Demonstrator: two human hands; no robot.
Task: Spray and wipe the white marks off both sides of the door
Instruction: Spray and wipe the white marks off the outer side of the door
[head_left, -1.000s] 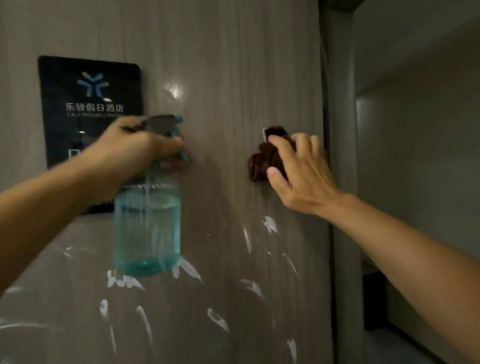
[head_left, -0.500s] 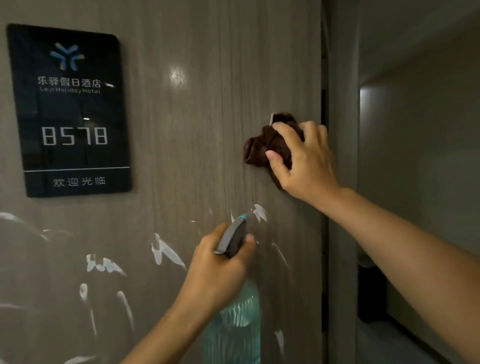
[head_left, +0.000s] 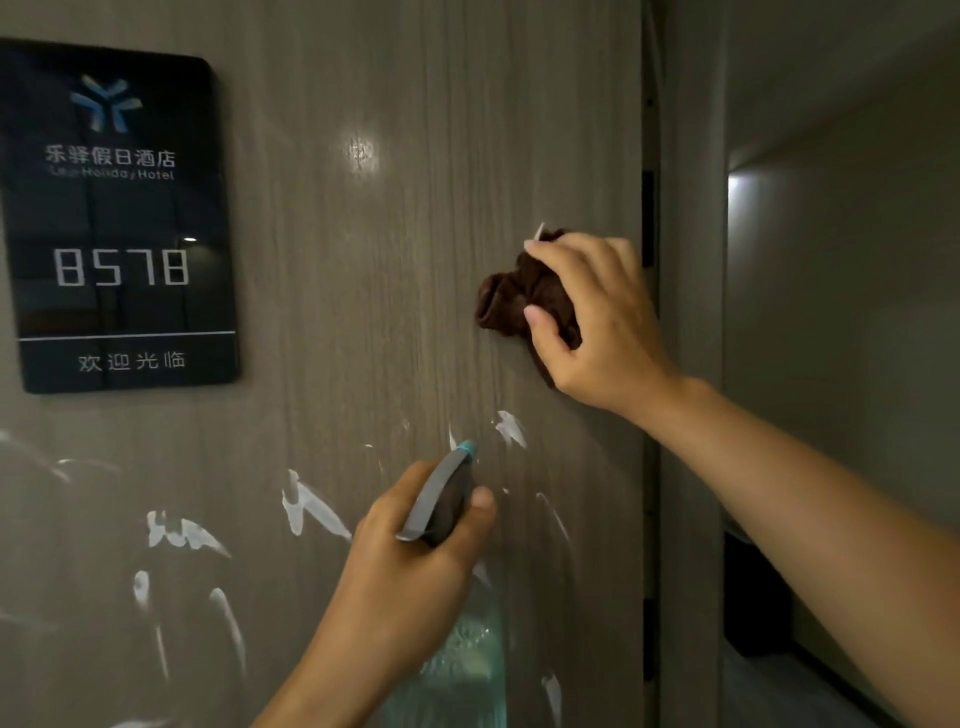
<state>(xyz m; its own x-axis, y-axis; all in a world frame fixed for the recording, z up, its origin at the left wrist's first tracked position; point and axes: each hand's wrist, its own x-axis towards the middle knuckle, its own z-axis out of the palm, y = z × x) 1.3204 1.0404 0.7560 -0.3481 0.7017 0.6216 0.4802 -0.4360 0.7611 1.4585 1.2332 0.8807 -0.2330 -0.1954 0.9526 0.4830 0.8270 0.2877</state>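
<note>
grey-brown wood grain: the door (head_left: 395, 291) fills the left and middle of the view, its right edge standing against the frame.
sign: a black glossy plate (head_left: 117, 218) is fixed at the upper left of the door, with a blue logo, the number 8578 and lines of chinese text.
white marks: smears and strokes (head_left: 311, 512) lie over the lower part of the door, below the sign and across to near the door's right edge; one short smear is just above the nozzle.
left hand: the left hand (head_left: 410, 566) is low on the door's middle, fingers curled round the neck of the spray bottle (head_left: 457, 670), one fingertip on the far side of the grey head.
bottle: clear blue-green body, grey head, small teal nozzle pointing up at the door, close to it; touching or not, i cannot tell.
cloth: a dark brown cloth (head_left: 511, 299) is bunched and lies against the door, near its right edge, at mid height.
right hand: the right hand (head_left: 597, 322) presses the cloth on the door, fingers bent over it, thumb pinching it from below.
beyond the door: a dim room with a pale wall (head_left: 841, 291).
</note>
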